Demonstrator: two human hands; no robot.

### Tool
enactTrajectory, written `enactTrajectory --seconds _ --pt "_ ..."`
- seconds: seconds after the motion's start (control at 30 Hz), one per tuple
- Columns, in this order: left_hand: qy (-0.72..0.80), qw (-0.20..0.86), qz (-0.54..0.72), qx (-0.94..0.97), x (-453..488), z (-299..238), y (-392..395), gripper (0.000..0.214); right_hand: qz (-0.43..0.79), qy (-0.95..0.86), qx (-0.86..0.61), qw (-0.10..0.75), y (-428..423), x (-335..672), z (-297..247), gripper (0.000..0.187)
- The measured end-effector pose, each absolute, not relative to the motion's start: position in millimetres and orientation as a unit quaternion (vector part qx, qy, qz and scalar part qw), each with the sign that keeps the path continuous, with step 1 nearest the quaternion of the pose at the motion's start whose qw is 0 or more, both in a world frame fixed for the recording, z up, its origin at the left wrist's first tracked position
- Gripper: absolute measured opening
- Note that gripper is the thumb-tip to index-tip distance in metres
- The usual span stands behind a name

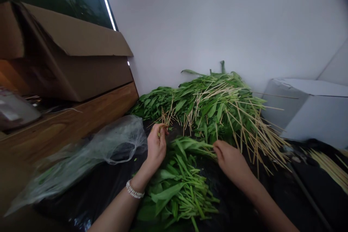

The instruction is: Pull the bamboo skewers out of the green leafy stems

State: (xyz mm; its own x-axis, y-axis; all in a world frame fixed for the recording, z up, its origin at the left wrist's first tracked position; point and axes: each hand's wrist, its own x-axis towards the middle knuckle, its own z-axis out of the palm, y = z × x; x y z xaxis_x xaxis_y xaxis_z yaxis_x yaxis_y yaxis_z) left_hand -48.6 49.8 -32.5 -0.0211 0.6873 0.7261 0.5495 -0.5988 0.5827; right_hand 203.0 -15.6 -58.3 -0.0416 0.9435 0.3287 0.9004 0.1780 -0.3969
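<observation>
My left hand [157, 146], with a bead bracelet at the wrist, is closed in a pinch on a small green stem piece. My right hand [230, 158] is closed on the end of a leafy green stalk [193, 145] that stretches between both hands. Below my hands lies a small pile of loose green stalks and leaves [178, 188]. Behind them rises a big heap of leafy greens threaded on thin wooden skewers [217, 108], against the white wall.
A clear plastic bag [108, 145] lies at the left on black sheeting [299, 188]. A wooden ledge [67, 123] carries an open cardboard box [70, 54]. A white box [310, 108] stands at the right, more skewers [330, 166] beside it.
</observation>
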Motion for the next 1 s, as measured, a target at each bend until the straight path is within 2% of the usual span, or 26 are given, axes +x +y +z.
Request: enactTrajectory --seconds 0.07,0.13,0.23,0.33,0.47,0.67,0.8,0.9,1.0 --pt "0.453 0.046 0.586 0.671 -53 -31 51 0.021 0.055 -0.665 -0.649 0.366 -13 207 -59 0.022" --pt "0.458 0.038 0.599 0.655 -56 -30 53 0.022 0.121 -0.613 -0.649 0.434 -12 208 -61 0.022" --pt "0.46 0.026 0.594 0.66 -57 -30 52 0.023 0.265 -0.548 -0.61 0.507 -9 204 -65 0.025" --pt "0.46 0.013 0.572 0.679 -54 -30 49 0.023 0.32 -0.516 -0.578 0.545 -5 199 -67 0.033" --pt "0.46 0.012 0.553 0.695 -51 -30 46 0.022 0.329 -0.507 -0.569 0.558 -3 200 -66 0.038" --pt "0.455 0.013 0.532 0.714 -50 -28 45 0.022 0.227 -0.57 -0.612 0.5 -6 203 -68 0.026" --pt "0.441 0.024 0.508 0.74 -47 -29 43 0.012 0.276 -0.577 -0.591 0.491 -7 199 -73 0.026" --pt "0.386 0.01 0.487 0.783 -44 -35 41 0.012 0.307 -0.583 -0.578 0.481 -9 194 -76 0.027" --pt "0.327 -0.04 0.438 0.836 -41 -44 40 0.017 0.276 -0.604 -0.585 0.465 -12 188 -75 0.025"
